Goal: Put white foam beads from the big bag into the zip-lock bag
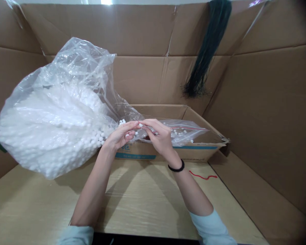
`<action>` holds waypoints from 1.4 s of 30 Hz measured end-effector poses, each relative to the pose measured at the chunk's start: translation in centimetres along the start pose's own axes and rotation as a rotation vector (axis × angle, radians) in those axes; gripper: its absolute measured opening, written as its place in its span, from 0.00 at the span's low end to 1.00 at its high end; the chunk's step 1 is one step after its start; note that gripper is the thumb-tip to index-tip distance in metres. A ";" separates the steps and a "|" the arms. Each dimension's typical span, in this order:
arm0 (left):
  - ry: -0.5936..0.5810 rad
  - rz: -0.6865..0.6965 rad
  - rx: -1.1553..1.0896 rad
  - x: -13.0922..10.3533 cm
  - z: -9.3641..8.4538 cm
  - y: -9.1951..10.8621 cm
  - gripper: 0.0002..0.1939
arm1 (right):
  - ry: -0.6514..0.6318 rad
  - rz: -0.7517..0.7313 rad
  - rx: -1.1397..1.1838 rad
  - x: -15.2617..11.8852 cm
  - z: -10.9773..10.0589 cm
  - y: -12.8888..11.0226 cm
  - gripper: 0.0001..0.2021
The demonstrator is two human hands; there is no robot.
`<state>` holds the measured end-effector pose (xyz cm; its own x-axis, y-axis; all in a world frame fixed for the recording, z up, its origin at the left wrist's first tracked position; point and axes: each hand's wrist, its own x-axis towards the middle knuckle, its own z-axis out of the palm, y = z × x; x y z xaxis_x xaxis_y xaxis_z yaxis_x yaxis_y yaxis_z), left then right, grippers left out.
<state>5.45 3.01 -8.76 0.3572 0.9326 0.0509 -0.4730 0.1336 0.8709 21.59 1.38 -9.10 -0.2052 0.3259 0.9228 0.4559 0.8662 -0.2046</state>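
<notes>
Both hands meet above the front edge of an open cardboard box (193, 154). My left hand (121, 136) is cupped, with small white balls in its fingers. Thumb and fingertips of my right hand (159, 136), which has a black band at the wrist, pinch a white ball (141, 125) beside the left fingertips. Left of the hands bulges a large clear plastic bag (53, 119) full of white balls, its mouth near my left hand. Behind my right hand, a clear zip bag (183, 132) with a red seal line and some white balls lies over the box.
A bundle of dark green strands (209, 47) hangs over the back cardboard wall (142, 30). One red string (202, 177) lies on the table (142, 197), right of my right wrist. Tall cardboard walls stand left, behind and right.
</notes>
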 end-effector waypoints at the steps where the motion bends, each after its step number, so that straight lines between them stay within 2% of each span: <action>1: 0.020 -0.012 -0.028 0.0 0.0 0.0 0.07 | 0.051 -0.006 -0.052 0.0 -0.2 -0.1 0.11; 2: 0.043 -0.020 -0.054 0.1 0.0 0.1 0.07 | 0.130 -0.009 -0.117 0.1 -0.4 -0.2 0.10; 4: 0.076 -0.026 -0.082 0.2 -0.1 0.0 0.12 | 0.328 0.001 -0.258 0.2 -1.1 -0.1 0.09; 6: 0.086 -0.025 -0.085 0.4 -0.2 -0.1 0.17 | 0.444 0.033 -0.372 0.4 -1.7 0.5 0.08; 8: 0.086 -0.027 -0.077 0.5 -0.3 -0.3 0.19 | 0.358 0.068 -0.437 0.6 -2.4 1.4 0.08; 11: 0.091 -0.019 -0.074 0.6 -0.3 -0.5 0.18 | 0.102 0.111 -0.448 0.7 -3.1 2.7 0.11; 12: 0.092 -0.019 -0.070 0.6 -0.3 -0.5 0.18 | 0.087 0.122 -0.451 0.8 -3.4 2.9 0.11; 14: 0.096 -0.020 -0.059 0.6 -0.2 -0.5 0.17 | 0.175 0.147 -0.482 0.9 -4.2 2.7 0.11; 17: 0.112 -0.012 -0.051 0.5 0.0 -0.4 0.17 | 0.297 0.171 -0.484 1.3 -6.0 1.0 0.10; 18: 0.117 -0.009 -0.050 0.5 0.0 -0.4 0.17 | 0.276 0.171 -0.439 1.4 -6.7 0.3 0.10; 19: 0.117 -0.010 -0.045 0.5 0.0 -0.5 0.17 | 0.191 0.170 -0.369 1.5 -7.4 -0.4 0.10; 22: 0.108 -0.005 -0.042 0.5 -0.1 -0.6 0.17 | -0.284 0.216 -0.241 1.7 -8.6 -1.6 0.13; 24: 0.098 0.011 -0.052 0.6 -0.3 -0.7 0.17 | -0.539 0.271 -0.307 1.7 -8.2 -1.2 0.15; 27: 0.092 0.007 -0.057 0.7 -0.5 -0.7 0.16 | -0.735 0.298 -0.443 1.2 -6.1 0.5 0.18; 31: 0.146 0.001 -0.067 0.7 -0.5 -0.7 0.15 | -0.860 0.279 -0.309 0.5 -3.2 2.8 0.17; 33: 0.154 0.002 -0.070 0.7 -0.5 -0.7 0.14 | -0.864 0.324 -0.238 0.3 -2.7 3.3 0.16; 37: 0.150 0.005 -0.060 0.6 -0.6 -0.7 0.12 | -0.752 0.393 -0.192 0.2 -2.7 3.0 0.14; 42: 0.134 0.003 -0.051 0.7 -0.6 -0.8 0.08 | -0.549 0.410 -0.184 0.7 -3.1 2.6 0.08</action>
<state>5.61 3.77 -9.73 0.2468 0.9689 -0.0154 -0.5153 0.1447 0.8447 25.33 2.66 -7.95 -0.3705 0.7976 0.4759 0.7190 0.5707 -0.3967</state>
